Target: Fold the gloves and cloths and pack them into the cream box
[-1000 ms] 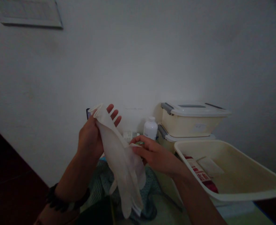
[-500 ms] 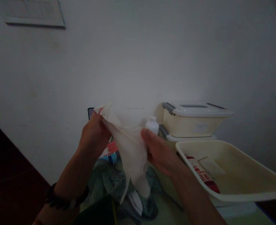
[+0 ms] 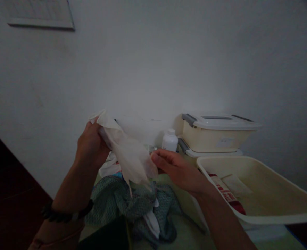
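Note:
A thin whitish disposable glove [image 3: 130, 151] is stretched in the air between my two hands. My left hand [image 3: 92, 142] is closed on its cuff end at the upper left. With thumb and fingers, my right hand [image 3: 175, 168] pinches the finger end on the right. Some limp glove fingers dangle below. Under the glove lies a crumpled grey-green knitted cloth [image 3: 117, 196], with a white strip [image 3: 152, 224] showing on it.
An open cream bin [image 3: 268, 220] at right holds a red-labelled bottle [image 3: 227, 194] and a flat white packet [image 3: 237, 185]. Behind it stand lidded storage boxes [image 3: 210, 139] and a white bottle [image 3: 169, 140]. A dark object [image 3: 109, 236] sits at the near edge, before the wall.
My left hand has moved left with the cuff. My right hand has slid from the glove's upper part to its finger end, pulling the glove more sideways.

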Motion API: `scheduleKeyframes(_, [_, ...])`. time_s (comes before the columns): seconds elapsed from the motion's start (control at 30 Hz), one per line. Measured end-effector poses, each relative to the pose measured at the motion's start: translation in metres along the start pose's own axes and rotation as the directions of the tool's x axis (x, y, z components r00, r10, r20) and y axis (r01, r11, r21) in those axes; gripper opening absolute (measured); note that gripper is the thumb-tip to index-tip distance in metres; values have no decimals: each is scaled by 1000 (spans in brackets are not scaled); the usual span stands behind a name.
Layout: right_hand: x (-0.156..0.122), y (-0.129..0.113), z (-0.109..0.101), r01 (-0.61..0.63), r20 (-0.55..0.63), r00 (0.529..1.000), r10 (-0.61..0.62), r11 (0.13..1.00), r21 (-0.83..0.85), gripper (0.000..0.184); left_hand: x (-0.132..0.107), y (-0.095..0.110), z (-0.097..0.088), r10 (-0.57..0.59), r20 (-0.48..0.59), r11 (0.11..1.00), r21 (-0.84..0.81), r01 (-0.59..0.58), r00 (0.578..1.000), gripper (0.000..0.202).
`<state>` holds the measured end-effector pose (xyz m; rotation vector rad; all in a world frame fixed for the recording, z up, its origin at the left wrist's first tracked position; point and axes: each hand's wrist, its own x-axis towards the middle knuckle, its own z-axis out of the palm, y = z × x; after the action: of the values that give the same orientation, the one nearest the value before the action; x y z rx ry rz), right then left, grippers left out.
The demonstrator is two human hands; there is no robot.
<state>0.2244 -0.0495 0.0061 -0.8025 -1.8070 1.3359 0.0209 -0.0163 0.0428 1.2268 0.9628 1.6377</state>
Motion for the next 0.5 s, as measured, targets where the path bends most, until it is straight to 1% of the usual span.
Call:
scheduleKeyframes(0.03, [0,-1,-1,10,-25,1000,-10,1000,4,31,-1,1,2,-33,-60,996,-82,27,998,13])
scheduleKeyframes(0.07, [1,-1,-2,18,-37,999,-18,1000,-8,31,-2,2,3,-64,-97,989,-136,51,993,12])
scheduleKeyframes(0.13, [1,-1,-3,22,-45,999,-24,999,-36,28,-4,5,5,-123,-137,974,-207,93,983,12])
scheduleKeyframes(0.2, [2,0,-2,35,-57,998,-37,999,-36,23,-6,6,7,-140,-142,968,-226,106,980,11])
scheduleKeyframes(0.27, [2,3,2,28,-46,998,-30,999,-42,27,-9,5,10,-115,-140,977,-192,87,983,6])
scheduleKeyframes(0.33, [2,6,9,-5,-21,1000,3,996,-92,37,-13,4,15,-19,-159,997,-74,7,987,1])
scheduleKeyframes(0.4, [2,9,16,-36,-12,999,35,987,-156,43,-19,3,21,151,-189,984,125,-129,970,3])
scheduleKeyframes(0.43, [2,11,20,-40,-7,999,40,981,-188,45,-22,3,24,250,-189,948,246,-200,950,7])
scheduleKeyframes(0.5, [2,14,24,-35,4,999,38,964,-262,47,-29,4,29,424,-140,818,483,-312,895,12])
